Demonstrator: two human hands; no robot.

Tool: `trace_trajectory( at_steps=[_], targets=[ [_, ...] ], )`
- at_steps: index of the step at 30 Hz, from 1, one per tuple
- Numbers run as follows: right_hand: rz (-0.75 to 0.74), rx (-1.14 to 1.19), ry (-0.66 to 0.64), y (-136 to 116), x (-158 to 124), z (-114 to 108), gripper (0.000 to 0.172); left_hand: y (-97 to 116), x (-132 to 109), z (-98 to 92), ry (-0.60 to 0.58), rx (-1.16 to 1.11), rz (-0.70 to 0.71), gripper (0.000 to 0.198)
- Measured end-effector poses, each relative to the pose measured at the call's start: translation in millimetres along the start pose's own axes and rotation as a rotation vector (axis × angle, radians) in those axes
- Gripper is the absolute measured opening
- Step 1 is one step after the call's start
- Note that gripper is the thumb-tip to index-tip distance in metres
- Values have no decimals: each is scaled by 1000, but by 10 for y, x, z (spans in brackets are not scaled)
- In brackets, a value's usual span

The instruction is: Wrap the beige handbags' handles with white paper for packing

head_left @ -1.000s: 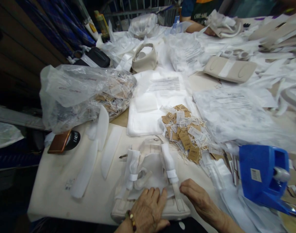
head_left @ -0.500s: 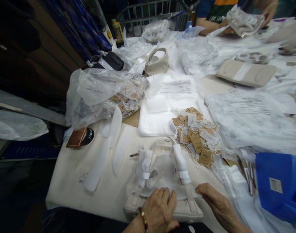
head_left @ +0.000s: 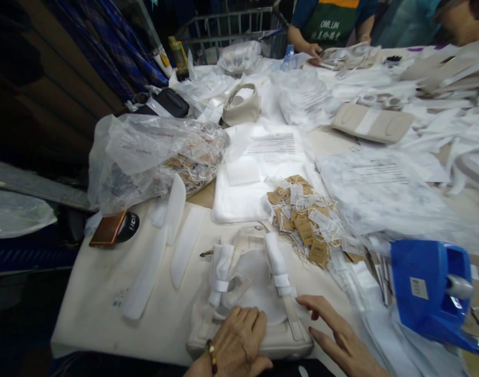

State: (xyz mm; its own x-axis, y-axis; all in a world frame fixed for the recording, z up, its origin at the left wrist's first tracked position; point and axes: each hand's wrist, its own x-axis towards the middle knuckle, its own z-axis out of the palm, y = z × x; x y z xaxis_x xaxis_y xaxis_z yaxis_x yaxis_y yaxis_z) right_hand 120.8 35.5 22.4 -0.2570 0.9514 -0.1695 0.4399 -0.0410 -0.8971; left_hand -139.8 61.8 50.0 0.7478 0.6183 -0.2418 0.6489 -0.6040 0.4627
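Observation:
A cream handbag [head_left: 247, 283] lies flat at the near edge of the table, its two handles wrapped in white paper [head_left: 276, 264]. My left hand [head_left: 239, 340] rests palm down on the bag's near side, fingers together and flat. My right hand [head_left: 334, 332] hovers at the bag's right edge, fingers spread, the forefinger stretched toward the right handle. Neither hand holds anything. A heap of brown and white string tags [head_left: 304, 217] lies just beyond the bag on the right.
A clear plastic bag of tags [head_left: 145, 157] sits at the left, white foam strips [head_left: 176, 230] beside it. A blue tape dispenser [head_left: 432, 288] stands at the right. Plastic sleeves [head_left: 381, 188], another cream bag [head_left: 241, 102] and a person in a green apron [head_left: 329, 23] lie beyond.
My right hand has lifted off the bag and spread its fingers. My left hand stays flat on the bag. The view swung right, then back left.

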Motion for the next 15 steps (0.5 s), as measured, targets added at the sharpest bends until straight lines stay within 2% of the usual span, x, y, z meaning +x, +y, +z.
trace_trajectory(
  at_steps=[1,3,4,5,7,9,11,15],
  targets=[
    [23,9,-26,0,-12,-10,32,-75,-111,-22,134,-7,24,50],
    [32,14,-24,33,-38,0,32,-268,-368,-69,417,-6,-39,37],
    [24,8,4,57,-49,21,32,-374,-494,-90,529,-16,-147,37],
    [11,-4,39,78,-57,51,33,-477,-603,-108,576,-66,-273,37],
    [-25,-49,98,96,-59,124,34,-649,-743,-131,499,-265,-509,34],
    [-70,-107,134,71,-43,185,33,-753,-765,-141,343,-484,-621,32],
    [-109,-151,157,16,-19,217,33,-797,-705,-149,272,-625,-620,30],
    [-143,-175,170,-74,5,235,33,-809,-588,-146,259,-753,-528,24]
  ],
)
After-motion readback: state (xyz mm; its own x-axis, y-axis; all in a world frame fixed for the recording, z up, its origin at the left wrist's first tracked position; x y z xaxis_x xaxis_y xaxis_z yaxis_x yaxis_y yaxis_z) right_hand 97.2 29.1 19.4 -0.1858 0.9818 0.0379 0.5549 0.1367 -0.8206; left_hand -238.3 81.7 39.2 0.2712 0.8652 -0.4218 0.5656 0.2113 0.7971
